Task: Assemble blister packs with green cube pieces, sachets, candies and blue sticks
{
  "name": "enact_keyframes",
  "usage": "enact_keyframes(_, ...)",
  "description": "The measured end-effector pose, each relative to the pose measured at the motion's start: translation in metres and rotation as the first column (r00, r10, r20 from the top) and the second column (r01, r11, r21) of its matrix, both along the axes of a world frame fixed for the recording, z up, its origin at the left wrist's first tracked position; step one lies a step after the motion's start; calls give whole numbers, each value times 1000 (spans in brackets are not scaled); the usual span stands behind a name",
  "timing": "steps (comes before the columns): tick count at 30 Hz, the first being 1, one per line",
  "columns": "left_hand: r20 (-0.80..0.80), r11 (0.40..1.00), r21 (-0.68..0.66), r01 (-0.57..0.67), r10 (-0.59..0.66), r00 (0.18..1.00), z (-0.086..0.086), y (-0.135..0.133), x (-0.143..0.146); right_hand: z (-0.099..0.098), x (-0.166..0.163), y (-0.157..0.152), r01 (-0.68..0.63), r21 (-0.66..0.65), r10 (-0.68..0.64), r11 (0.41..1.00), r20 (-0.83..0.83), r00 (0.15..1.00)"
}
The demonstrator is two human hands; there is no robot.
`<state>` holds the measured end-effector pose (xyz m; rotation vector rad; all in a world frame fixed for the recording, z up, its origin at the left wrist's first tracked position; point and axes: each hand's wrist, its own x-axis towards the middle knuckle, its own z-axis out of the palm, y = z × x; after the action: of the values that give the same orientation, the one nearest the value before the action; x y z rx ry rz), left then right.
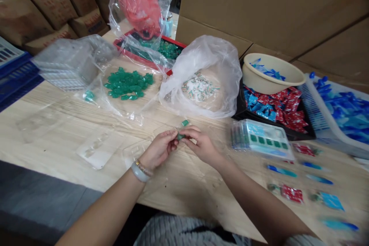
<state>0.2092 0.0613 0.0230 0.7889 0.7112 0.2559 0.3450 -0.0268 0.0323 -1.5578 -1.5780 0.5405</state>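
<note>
Near the middle of the table, my left hand (161,147) and my right hand (201,144) meet with fingertips closed on a small green piece (180,136). Fingers hide most of it. Just beyond them lies another green piece (185,123). Beside my left wrist is a clear plastic blister tray (100,147) with moulded hollows. Farther back, a pile of green translucent pieces (127,83) rests in an opened clear bag. A white plastic bag (213,50) right of that pile holds many small printed bits (200,87).
To the right stand a stack of clear packs with green squares (262,138), a cream bowl (273,78), a black tray of red and blue packets (276,103) and a white basket (323,111) of blue pieces. Packets and blue pieces lie in front. Clear boxes (69,61) stand left.
</note>
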Motion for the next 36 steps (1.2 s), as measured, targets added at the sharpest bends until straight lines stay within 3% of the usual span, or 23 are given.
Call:
enact_keyframes(1,-60,986,169,-10,21,998,0,3,0,0,5,5,-6,-13,7,1000,74,997)
enact_keyframes(2,-129,926,378,-2,55,990,-1,6,0,-1,10,11,-11,-37,17,999,165,986)
enact_keyframes(4,-257,663,741,106,134,957,-6,10,-2,-3,19,23,-24,-117,64,993,356,932)
enact_keyframes(5,-310,516,835,190,157,938,-9,12,-3,-4,22,28,-35,-165,104,986,432,896)
enact_keyframes(6,-356,401,876,269,160,921,-12,13,-5,-6,25,33,-48,-208,146,977,487,861)
enact_keyframes(7,-393,331,885,328,152,907,-14,15,-7,-8,27,36,-62,-243,184,968,524,832)
enact_keyframes(12,-425,219,895,389,146,894,-14,39,-12,-16,29,41,-90,-302,260,949,589,765)
enact_keyframes(16,-521,-33,853,521,7,853,-9,62,-7,-14,27,35,-72,-290,237,954,591,771)
enact_keyframes(18,-556,-108,828,550,-33,831,-9,66,-5,-13,22,27,-10,-233,150,972,589,794)
enact_keyframes(22,-582,-160,805,571,-30,812,-12,64,-2,-15,3,10,88,-214,49,973,561,827)
enact_keyframes(25,-563,-121,823,555,-42,825,-12,63,-2,-21,-11,8,148,-240,23,960,589,808)
enact_keyframes(29,-455,27,889,457,-50,889,-10,64,-8,-33,-17,15,194,-202,-22,960,635,772)
enact_keyframes(32,-361,190,914,358,-19,932,-4,69,-17,-37,-17,16,186,-95,-83,978,640,764)
enact_keyframes(34,-314,289,906,310,-31,949,6,80,-20,-30,-15,18,185,-14,-141,983,591,794)
enact_keyframes(36,-269,334,904,268,-47,962,24,103,-16,-11,-11,28,187,79,-201,979,504,840)
